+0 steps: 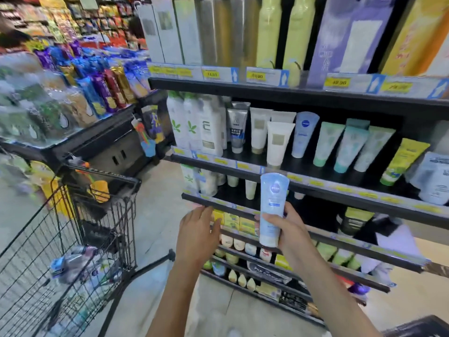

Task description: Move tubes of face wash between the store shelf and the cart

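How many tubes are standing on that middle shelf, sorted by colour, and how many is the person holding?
On the middle shelf:
Grey tube: 1
White tubes: 3
Pale blue tube: 1
Green and teal tubes: 4, one half hidden
Yellow tube: 1
In the right hand, a pale blue held tube: 1
Total: 11

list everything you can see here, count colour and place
held face wash tube: one, pale blue, upright in the right hand's grip, cap down
matching tube on shelf: one, pale blue, middle shelf
white tubes: about three, left of it
green and teal tubes: about four, right of it
yellow-green tube: one, further right
white bottles: several, shelf's left end
cart: one, black wire, lower left, blurred goods inside
left hand: open, near a lower shelf edge
right hand: gripping the tube
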